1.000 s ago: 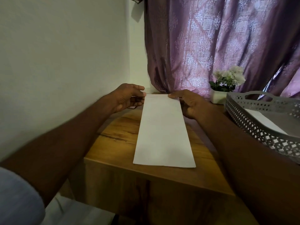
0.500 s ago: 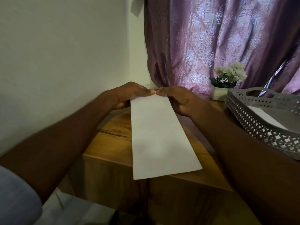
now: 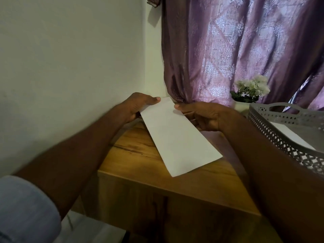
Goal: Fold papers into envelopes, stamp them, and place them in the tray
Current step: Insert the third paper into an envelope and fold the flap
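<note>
step: folding, mid-task | folded paper strip (image 3: 177, 135) held above wooden table (image 3: 133, 155), far end pinched by left hand (image 3: 138, 106) and right hand (image 3: 203, 116) | done: one white sheet in grey tray (image 3: 273, 127), right | left: finish fold, stamp, tray

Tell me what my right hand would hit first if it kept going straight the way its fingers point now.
The right hand points left across the far end of the folded paper it grips, so it would probably meet the left hand holding the opposite edge first, though depth here is hard to judge.
</note>
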Demonstrator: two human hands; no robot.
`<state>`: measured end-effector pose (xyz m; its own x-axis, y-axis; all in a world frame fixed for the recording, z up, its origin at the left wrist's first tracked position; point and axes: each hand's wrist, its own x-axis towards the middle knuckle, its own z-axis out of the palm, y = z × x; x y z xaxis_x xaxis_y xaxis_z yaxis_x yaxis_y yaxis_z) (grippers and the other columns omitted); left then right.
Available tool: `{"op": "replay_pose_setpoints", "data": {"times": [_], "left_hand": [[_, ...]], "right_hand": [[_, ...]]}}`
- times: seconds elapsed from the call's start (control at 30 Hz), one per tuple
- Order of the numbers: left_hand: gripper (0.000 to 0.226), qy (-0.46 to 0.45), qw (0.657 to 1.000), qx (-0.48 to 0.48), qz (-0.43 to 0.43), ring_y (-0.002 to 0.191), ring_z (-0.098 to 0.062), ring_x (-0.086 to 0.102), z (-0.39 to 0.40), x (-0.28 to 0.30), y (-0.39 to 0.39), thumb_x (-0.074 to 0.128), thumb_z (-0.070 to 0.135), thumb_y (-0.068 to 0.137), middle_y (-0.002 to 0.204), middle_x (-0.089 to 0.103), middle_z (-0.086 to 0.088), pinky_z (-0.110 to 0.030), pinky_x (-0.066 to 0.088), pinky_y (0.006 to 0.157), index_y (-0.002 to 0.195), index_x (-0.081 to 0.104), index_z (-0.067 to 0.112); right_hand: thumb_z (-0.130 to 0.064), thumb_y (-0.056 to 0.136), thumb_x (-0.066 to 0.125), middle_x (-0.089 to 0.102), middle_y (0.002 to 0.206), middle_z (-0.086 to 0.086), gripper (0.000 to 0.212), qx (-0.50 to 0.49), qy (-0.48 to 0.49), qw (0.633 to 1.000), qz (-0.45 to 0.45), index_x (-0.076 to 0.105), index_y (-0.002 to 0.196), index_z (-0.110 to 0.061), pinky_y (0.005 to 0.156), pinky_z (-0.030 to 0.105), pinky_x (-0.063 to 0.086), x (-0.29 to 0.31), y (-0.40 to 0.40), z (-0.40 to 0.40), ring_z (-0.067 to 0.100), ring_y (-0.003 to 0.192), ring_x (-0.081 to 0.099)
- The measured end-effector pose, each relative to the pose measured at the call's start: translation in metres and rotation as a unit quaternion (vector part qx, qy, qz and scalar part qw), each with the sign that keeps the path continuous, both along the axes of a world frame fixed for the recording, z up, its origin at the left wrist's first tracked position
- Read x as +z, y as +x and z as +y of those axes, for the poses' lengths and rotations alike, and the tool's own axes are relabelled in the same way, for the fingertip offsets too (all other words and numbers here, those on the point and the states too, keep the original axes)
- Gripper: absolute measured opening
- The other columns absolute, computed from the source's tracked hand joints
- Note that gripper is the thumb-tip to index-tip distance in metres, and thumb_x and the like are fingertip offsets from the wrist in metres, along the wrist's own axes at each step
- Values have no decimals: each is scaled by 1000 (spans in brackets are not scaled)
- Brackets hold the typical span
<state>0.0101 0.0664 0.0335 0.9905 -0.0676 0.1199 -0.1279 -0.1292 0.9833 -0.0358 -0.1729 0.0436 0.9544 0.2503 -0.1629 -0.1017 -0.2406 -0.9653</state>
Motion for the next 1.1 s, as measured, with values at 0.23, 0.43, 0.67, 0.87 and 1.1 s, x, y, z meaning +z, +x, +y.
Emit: {"op": "replay_pose_setpoints", "data": {"times": [0.23, 0.43, 0.67, 0.87, 1.1], "left_hand": [[55, -91, 992, 91, -3, 101, -36, 71, 12, 2, 5, 90, 30, 78, 110, 74, -19, -48, 60, 92, 116, 69, -4], [26, -128, 982, 130, -50, 86, -26, 67, 13, 2, 5, 87, 29, 81, 93, 73, -10, -37, 56, 77, 83, 72, 8], [16, -119, 958, 158, -209, 75, -6, 67, 14, 16, -25, 86, 17, 82, 87, 75, -1, -18, 55, 75, 91, 75, 8], [19, 18, 938, 150, -313, 85, -9, 73, 43, -3, -71, 85, 3, 79, 92, 77, -4, -20, 57, 78, 95, 75, 4], [32, 394, 877, 116, -249, 92, -13, 67, 78, -38, -121, 75, -2, 78, 92, 74, 11, -29, 51, 85, 80, 80, 30]], "right_hand": [[-15, 84, 78, 74, 116, 19, 45, 58, -66, 995, 48, 66, 125, -2, 80, 40, 61, 8, -9, -11, 31, 98, 75], [-17, 75, 82, 74, 114, 21, 58, 31, -94, 995, 33, 65, 127, 2, 91, 47, 59, 9, -13, -14, 33, 95, 74], [-16, 83, 82, 77, 85, 8, 11, -67, -300, 907, -288, 81, 94, -13, 66, 27, 57, 69, -52, -12, 19, 70, 70], [-18, 87, 75, 71, 86, -1, 17, -90, -406, 780, -468, 80, 103, -17, 73, 25, 41, 64, -97, 1, 18, 84, 65], [-69, 83, 66, 68, 119, -19, 38, 0, -453, 813, -365, 73, 104, -38, 95, 34, 50, -20, -140, 12, 6, 112, 59]]}}
